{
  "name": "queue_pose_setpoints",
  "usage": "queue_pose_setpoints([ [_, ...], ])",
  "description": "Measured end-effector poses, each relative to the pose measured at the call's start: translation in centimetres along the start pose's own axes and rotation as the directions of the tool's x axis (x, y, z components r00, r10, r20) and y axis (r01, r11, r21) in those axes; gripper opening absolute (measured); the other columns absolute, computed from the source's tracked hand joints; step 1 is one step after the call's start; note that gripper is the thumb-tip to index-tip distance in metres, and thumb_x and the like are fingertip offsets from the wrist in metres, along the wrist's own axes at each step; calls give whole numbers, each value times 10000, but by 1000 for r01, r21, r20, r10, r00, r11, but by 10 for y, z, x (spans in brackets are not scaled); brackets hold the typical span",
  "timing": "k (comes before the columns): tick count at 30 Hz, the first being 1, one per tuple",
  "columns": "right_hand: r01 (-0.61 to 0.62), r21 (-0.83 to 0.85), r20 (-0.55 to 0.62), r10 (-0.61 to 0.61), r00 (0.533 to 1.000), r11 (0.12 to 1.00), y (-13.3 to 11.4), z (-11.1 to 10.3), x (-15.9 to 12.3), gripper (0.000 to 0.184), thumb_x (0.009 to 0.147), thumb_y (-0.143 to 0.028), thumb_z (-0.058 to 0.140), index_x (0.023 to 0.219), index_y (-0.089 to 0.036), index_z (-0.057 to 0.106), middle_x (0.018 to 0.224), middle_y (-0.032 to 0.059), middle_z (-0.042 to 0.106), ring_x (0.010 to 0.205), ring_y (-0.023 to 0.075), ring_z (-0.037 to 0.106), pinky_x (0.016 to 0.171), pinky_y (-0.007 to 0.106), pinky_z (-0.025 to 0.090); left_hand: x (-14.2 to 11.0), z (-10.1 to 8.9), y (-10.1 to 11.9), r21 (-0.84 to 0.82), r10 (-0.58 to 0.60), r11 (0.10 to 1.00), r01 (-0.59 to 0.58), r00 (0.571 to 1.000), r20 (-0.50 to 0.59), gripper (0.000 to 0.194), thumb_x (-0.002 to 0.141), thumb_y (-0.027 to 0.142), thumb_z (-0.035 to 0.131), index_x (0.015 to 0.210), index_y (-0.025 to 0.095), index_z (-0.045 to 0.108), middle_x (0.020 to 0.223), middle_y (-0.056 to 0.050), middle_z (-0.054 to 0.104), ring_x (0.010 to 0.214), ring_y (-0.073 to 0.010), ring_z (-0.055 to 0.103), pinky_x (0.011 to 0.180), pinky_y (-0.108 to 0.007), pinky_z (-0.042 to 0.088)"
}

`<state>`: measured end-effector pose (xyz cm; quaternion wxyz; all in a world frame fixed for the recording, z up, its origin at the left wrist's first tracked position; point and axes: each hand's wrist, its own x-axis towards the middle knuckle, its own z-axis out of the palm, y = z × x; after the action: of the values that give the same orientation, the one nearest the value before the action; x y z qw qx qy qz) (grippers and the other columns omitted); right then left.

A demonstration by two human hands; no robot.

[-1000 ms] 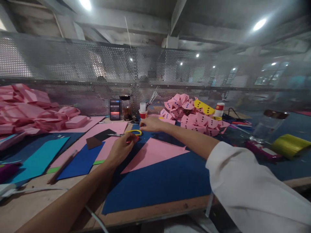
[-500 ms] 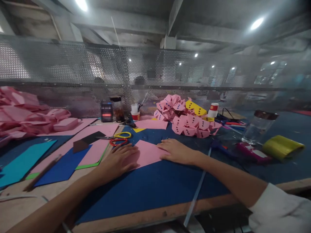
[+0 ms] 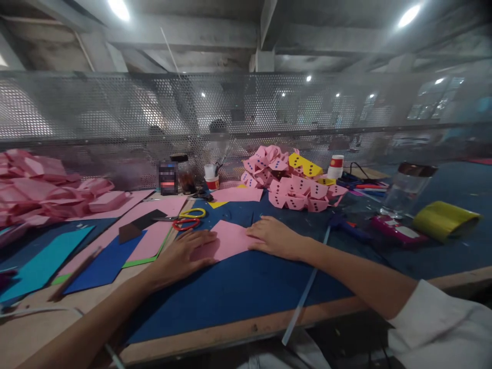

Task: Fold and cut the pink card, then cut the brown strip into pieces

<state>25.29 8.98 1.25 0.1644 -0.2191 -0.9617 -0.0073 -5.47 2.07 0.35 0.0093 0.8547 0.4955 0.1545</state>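
Note:
A piece of pink paper point(image 3: 230, 238) lies flat on the dark blue mat point(image 3: 238, 292) in front of me. My left hand point(image 3: 188, 253) rests on its left side, fingers stretched out. On its right edge lies my right hand point(image 3: 271, 238), flat, with the fingertips over the paper. Just beyond my left hand are scissors point(image 3: 192, 219) with one yellow and one red handle. Behind the paper, another flat pink sheet point(image 3: 240, 195) lies on the mat beside a bit of yellow paper.
Pink paper pieces with dark dots point(image 3: 300, 192) are heaped at the back. Folded pink paper point(image 3: 49, 184) is piled at left, near turquoise point(image 3: 54, 261) and blue sheets point(image 3: 107, 264). A glue gun point(image 3: 349, 228), tape roll point(image 3: 446, 220) and clear jar point(image 3: 409, 189) stand right.
The view has shifted slightly. Both hands stay on the pink paper in nearly the same places.

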Motion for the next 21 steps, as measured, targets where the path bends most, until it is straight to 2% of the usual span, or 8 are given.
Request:
queue_pose_setpoints([
  [7, 54, -57, -23, -55, 998, 997, -5, -4, -2, 407, 920, -463, 529, 1180, -167, 631, 1084, 106, 702, 1024, 208, 619, 1048, 403, 297, -1, -9, 10, -49, 20, 999, -18, 999, 35, 607, 822, 580, 593, 1349, 288, 521, 1399, -50, 538, 1293, -271, 475, 1105, -450, 351],
  [14, 95, -68, -73, -100, 992, 993, -10, -5, -1, 270, 956, -365, 493, 1077, -191, 662, 974, 63, 724, 931, 177, 634, 1031, 400, 304, -1, -10, 18, -92, 48, 995, -44, 998, 41, 566, 826, 548, 612, 1331, 303, 533, 1385, -45, 550, 1294, -257, 471, 1107, -435, 350],
  [21, 114, -30, -96, -116, 989, 993, -7, -32, -6, 220, 950, -296, 501, 1034, -196, 678, 944, 53, 723, 931, 170, 625, 1089, 438, 238, -3, -17, 29, -131, 39, 991, -22, 990, 133, 577, 855, 539, 581, 1377, 318, 474, 1437, -26, 497, 1341, -255, 418, 1158, -449, 265],
])
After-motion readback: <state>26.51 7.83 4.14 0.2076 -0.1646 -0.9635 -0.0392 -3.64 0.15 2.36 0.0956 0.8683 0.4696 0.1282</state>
